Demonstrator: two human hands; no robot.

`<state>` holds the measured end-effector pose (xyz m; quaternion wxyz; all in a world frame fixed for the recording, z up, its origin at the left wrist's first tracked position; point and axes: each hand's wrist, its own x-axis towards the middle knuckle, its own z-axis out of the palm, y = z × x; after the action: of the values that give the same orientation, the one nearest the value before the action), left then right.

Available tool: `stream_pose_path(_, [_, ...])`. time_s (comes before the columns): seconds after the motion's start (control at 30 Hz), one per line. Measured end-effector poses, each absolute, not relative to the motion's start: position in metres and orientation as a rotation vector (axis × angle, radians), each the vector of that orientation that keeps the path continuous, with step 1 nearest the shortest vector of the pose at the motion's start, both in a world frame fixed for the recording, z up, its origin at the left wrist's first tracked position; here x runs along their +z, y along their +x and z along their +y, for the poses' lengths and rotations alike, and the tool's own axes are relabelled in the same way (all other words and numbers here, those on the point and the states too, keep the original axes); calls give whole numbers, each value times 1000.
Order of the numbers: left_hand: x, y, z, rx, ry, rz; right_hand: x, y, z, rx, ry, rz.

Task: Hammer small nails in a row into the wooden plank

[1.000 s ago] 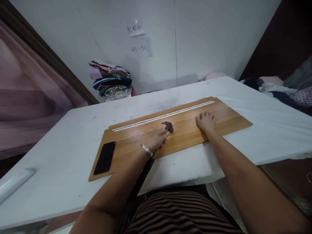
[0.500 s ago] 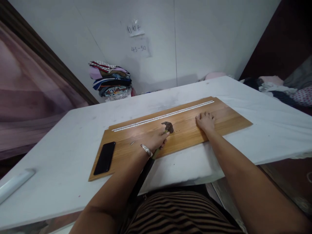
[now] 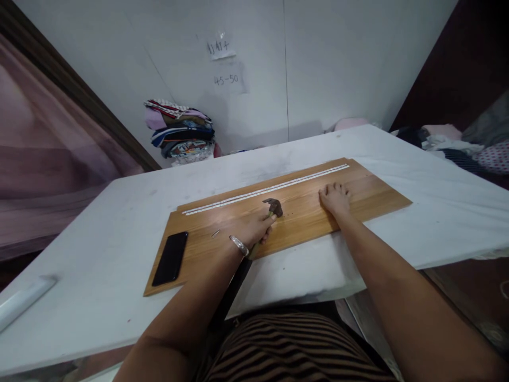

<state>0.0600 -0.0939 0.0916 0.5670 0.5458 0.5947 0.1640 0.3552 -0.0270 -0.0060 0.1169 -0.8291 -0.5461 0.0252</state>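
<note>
My left hand (image 3: 256, 228) is closed around the handle of a claw hammer (image 3: 274, 207), close to its head. The dark metal head rests on or just over a wooden board (image 3: 369, 193), its claw toward the upper left; which of the two I cannot tell. Several small dark marks show in the wood right of the head. On the board's right half lies my right hand (image 3: 336, 199), palm down with fingers spread. Left of the hammer are a few nails (image 3: 215, 233).
A black phone (image 3: 170, 258) lies on the board's left end. White strips with markings (image 3: 266, 191) run along its far edge. The white-covered table (image 3: 99, 265) also bears a pale roll (image 3: 26, 302) at left. Folded clothes (image 3: 183, 130) are stacked by the wall behind.
</note>
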Motion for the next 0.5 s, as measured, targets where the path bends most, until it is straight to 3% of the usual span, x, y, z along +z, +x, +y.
stream_pose_path(0.5, [91, 59, -92, 392, 1331, 1378, 1, 351, -31, 91, -2443, -1602])
